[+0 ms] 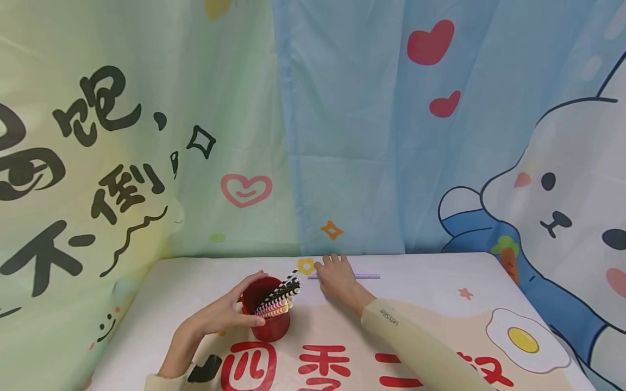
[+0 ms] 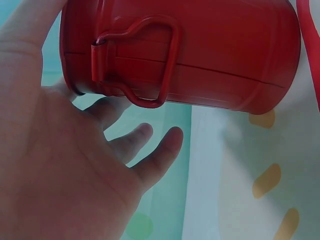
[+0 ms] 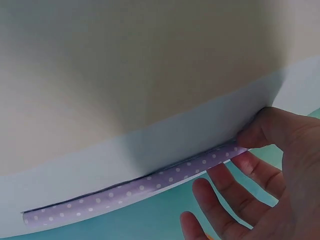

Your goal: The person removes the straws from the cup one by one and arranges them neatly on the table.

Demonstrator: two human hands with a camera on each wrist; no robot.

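A red metal pail with a wire handle on its side stands on the table, tilted a little in the head view. My left hand holds it near the rim, thumb on the near side and fingers round the far side. Several patterned paper straws, black-and-white, pink and yellow among them, lean out of its mouth. Farther back, a purple paper straw with white dots lies along the table. My right hand pinches one end of it between thumb and index finger, the other fingers spread.
The table has a printed cover with red characters and a fried egg picture. Behind its back edge hangs a printed curtain with hearts and a white cartoon animal.
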